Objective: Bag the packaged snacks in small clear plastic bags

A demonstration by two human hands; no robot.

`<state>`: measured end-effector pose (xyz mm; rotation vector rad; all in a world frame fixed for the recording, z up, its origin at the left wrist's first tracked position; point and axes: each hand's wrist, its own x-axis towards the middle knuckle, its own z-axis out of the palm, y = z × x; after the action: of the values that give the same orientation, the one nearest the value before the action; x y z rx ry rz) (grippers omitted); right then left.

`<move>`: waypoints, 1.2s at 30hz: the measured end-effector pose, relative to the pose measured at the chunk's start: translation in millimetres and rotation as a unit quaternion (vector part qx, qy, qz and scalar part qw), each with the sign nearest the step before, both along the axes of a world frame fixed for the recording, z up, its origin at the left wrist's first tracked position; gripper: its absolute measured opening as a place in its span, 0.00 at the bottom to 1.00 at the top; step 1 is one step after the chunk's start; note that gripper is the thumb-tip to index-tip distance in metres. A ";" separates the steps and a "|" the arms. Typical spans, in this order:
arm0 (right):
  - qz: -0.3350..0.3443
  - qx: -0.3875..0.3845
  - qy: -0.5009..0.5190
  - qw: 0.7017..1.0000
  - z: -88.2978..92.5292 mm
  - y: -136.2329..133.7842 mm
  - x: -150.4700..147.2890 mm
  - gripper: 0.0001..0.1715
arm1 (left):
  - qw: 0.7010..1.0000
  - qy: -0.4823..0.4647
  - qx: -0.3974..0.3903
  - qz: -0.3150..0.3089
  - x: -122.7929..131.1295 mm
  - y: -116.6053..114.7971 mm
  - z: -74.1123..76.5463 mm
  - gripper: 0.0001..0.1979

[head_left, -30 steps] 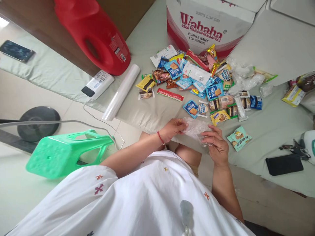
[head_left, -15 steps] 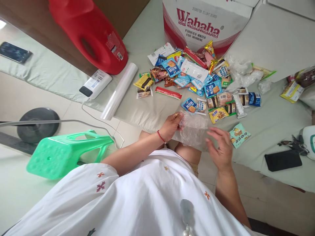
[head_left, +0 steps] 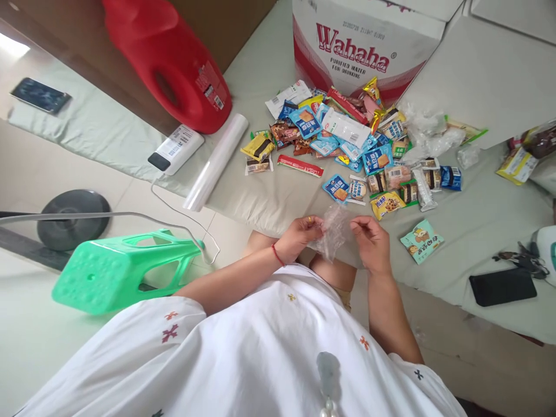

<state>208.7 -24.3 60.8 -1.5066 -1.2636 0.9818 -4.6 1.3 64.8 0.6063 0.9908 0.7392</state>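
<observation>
A crumpled clear plastic bag (head_left: 332,234) hangs over my lap, at the near edge of the cloth-covered surface. My left hand (head_left: 299,238) is closed on its left side, thumb and fingers pinching the film. My right hand (head_left: 372,243) is at the bag's right edge with fingers curled together in a pinch; whether any film is between them I cannot make out. Just beyond the bag lie a blue snack packet (head_left: 336,188) and a small clear-wrapped biscuit (head_left: 358,188). To the right of my right hand lies a mint-green packet (head_left: 422,241).
A heap of wrapped snacks (head_left: 325,130) lies before a Wahaba-style lettered carton (head_left: 347,52). Crumpled clear plastic (head_left: 434,136) is beside it. Leftward are a film roll (head_left: 216,163), a white power bank (head_left: 177,149), a red jug (head_left: 174,69) and a green stool (head_left: 121,269). A black phone-like slab (head_left: 503,286) lies right.
The bag was spread out flat and is now bunched narrower. My right hand has moved left toward it, and its spread fingers have drawn together.
</observation>
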 end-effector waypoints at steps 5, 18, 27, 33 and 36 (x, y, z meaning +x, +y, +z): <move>-0.008 0.024 0.010 1.000 7.3 -5.1 11.3 0.17 | 0.999 -0.027 0.002 -0.041 -3.9 0.2 5.5 0.23; -0.117 -0.082 0.153 0.978 6.6 -1.6 40.1 0.21 | 0.990 0.111 0.066 -0.052 -29.7 21.8 10.8 0.30; -0.187 -0.064 0.161 0.967 5.3 -16.7 75.6 0.24 | 0.960 0.221 0.138 -0.099 -61.3 45.3 2.3 0.27; -0.180 0.010 0.190 0.965 11.0 -12.4 53.9 0.22 | 0.929 0.273 0.192 -0.157 -67.3 48.9 -13.7 0.23; -0.181 0.044 0.162 0.969 19.6 -11.9 44.2 0.20 | 0.872 0.383 0.293 -0.080 -62.4 44.4 -9.8 0.23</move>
<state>252.9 -36.1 80.4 -1.3780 -0.7584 0.8721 -67.0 45.7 55.1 1.5803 1.4202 0.6510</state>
